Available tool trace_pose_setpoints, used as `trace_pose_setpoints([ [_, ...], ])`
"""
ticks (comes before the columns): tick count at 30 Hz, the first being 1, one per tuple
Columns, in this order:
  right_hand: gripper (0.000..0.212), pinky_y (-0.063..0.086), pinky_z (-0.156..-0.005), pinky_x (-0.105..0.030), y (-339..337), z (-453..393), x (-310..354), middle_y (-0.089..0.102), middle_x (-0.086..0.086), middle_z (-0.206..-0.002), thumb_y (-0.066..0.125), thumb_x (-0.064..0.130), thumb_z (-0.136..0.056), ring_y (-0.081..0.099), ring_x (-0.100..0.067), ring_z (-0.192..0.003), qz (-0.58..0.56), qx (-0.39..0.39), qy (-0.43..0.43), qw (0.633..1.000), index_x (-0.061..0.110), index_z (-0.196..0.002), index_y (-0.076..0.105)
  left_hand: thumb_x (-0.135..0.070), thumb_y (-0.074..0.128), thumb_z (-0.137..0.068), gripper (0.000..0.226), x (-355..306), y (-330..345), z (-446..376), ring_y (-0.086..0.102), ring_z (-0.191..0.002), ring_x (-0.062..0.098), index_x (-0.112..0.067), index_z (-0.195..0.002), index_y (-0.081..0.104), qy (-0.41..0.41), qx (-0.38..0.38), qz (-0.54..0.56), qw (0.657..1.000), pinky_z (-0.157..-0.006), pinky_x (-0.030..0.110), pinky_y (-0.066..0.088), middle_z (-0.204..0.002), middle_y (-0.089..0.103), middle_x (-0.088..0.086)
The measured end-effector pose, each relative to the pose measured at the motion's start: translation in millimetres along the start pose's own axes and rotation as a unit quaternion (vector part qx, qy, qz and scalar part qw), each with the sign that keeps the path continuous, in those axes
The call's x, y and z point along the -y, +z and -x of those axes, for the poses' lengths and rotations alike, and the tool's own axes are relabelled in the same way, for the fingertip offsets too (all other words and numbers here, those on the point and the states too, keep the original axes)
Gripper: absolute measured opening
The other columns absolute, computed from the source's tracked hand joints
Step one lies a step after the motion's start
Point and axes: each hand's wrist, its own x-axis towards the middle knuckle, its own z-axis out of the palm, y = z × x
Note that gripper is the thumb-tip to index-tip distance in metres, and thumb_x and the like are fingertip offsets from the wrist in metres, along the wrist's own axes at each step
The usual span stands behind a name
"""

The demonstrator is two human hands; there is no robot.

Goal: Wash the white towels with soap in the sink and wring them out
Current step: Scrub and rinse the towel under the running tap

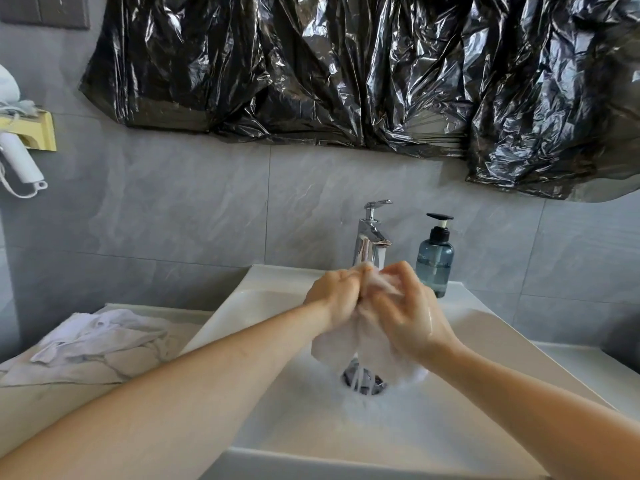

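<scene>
A wet white towel (pixel 334 348) hangs bunched over the white sink (pixel 277 393), under the chrome faucet (pixel 370 237), which runs water. My left hand (pixel 334 294) grips the towel's upper part from the left. My right hand (pixel 408 306) grips it from the right, fingers curled into the cloth. The two hands are pressed together around the towel, and water drips from it toward the drain (pixel 363 379). More white towels (pixel 100 332) lie crumpled on the marble counter to the left. A blue soap pump bottle (pixel 434 261) stands right of the faucet.
Black plastic sheeting (pixel 346 71) covers the wall above the sink. A white hair dryer (pixel 19 157) hangs in a yellow holder at the far left. Grey tiles back the counter (pixel 62 375).
</scene>
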Motion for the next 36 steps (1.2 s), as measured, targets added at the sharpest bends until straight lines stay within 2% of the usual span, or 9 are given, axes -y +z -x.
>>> trace_pose_setpoints([
  [3,0.017,0.052,-0.077,-0.039,-8,-11,-16,0.071,-0.001,-0.094,0.051,0.039,-0.1,0.065,-0.025,-0.089,0.039,-0.022,0.134,0.99,0.023,-0.101,0.055,-0.051,0.037,-0.08,0.057,-7,11,7,0.063,-0.115,0.031,-0.029,-0.121,0.071,0.03,-0.008,-0.033,0.999,-0.096,0.037,0.05,-0.122,0.073,0.006],
  [9,0.02,0.052,-0.066,-0.037,-7,1,20,0.069,0.005,-0.08,0.057,0.041,-0.1,0.067,-0.013,-0.077,-0.032,-0.017,0.065,0.997,0.024,-0.09,0.052,-0.068,0.04,-0.098,0.052,-20,9,4,0.063,-0.118,0.03,-0.034,-0.12,0.073,-0.039,-0.022,-0.057,0.997,-0.099,0.038,0.05,-0.129,0.072,0.005],
  [13,0.026,0.043,-0.077,-0.034,1,-15,11,0.062,0.0,-0.097,0.049,0.038,-0.105,0.063,-0.028,-0.097,0.024,0.01,0.186,0.982,0.013,-0.111,0.052,-0.045,0.034,-0.105,0.046,-26,3,9,0.058,-0.127,0.033,-0.031,-0.138,0.063,-0.036,-0.039,-0.136,0.989,-0.103,0.037,0.047,-0.143,0.063,0.007],
  [16,0.027,0.051,-0.085,-0.038,4,-11,6,0.066,-0.001,-0.102,0.051,0.04,-0.102,0.064,-0.024,-0.095,-0.036,-0.008,0.224,0.974,0.014,-0.108,0.054,-0.052,0.033,-0.1,0.054,-26,6,19,0.057,-0.128,0.034,-0.021,-0.133,0.063,-0.034,-0.047,-0.126,0.99,-0.101,0.038,0.045,-0.14,0.063,0.011],
  [20,0.024,0.055,-0.071,-0.035,6,13,26,0.07,0.006,-0.08,0.058,0.045,-0.101,0.067,-0.008,-0.08,-0.093,-0.041,0.069,0.992,0.025,-0.089,0.054,-0.069,0.043,-0.088,0.063,-13,3,14,0.069,-0.11,0.028,-0.025,-0.116,0.076,-0.083,-0.016,-0.003,0.996,-0.1,0.041,0.054,-0.122,0.075,0.005],
  [26,0.028,0.05,-0.081,-0.042,-3,-2,5,0.068,-0.007,-0.096,0.043,0.043,-0.103,0.064,-0.034,-0.097,0.017,-0.056,0.17,0.984,0.017,-0.1,0.05,-0.061,0.032,-0.081,0.064,-11,15,19,0.065,-0.116,0.028,-0.034,-0.126,0.069,0.035,0.016,-0.016,0.999,-0.101,0.039,0.051,-0.123,0.074,0.002],
  [30,0.023,0.052,-0.072,-0.036,2,12,17,0.07,0.005,-0.085,0.051,0.043,-0.102,0.066,-0.014,-0.082,-0.061,-0.021,0.032,0.997,0.022,-0.093,0.051,-0.072,0.042,-0.085,0.055,-12,8,15,0.069,-0.11,0.026,-0.037,-0.113,0.075,-0.001,0.013,0.021,1.0,-0.1,0.043,0.054,-0.114,0.077,0.003],
  [33,0.027,0.049,-0.077,-0.042,-1,-3,6,0.068,-0.003,-0.09,0.044,0.04,-0.106,0.064,-0.028,-0.089,-0.029,-0.038,0.119,0.992,0.017,-0.093,0.048,-0.05,0.045,-0.091,0.045,-16,7,22,0.068,-0.1,0.029,-0.019,-0.097,0.076,0.031,-0.006,0.041,0.999,-0.083,0.03,0.052,-0.098,0.076,0.004],
  [36,0.029,0.044,-0.077,-0.04,-4,-1,-1,0.066,-0.003,-0.092,0.038,0.04,-0.106,0.058,-0.03,-0.09,0.007,-0.032,0.175,0.984,0.015,-0.095,0.049,-0.046,0.038,-0.079,0.041,-15,9,31,0.064,-0.087,0.011,-0.029,-0.089,0.073,0.054,0.019,0.019,0.998,-0.085,0.028,0.052,-0.086,0.074,-0.012],
])
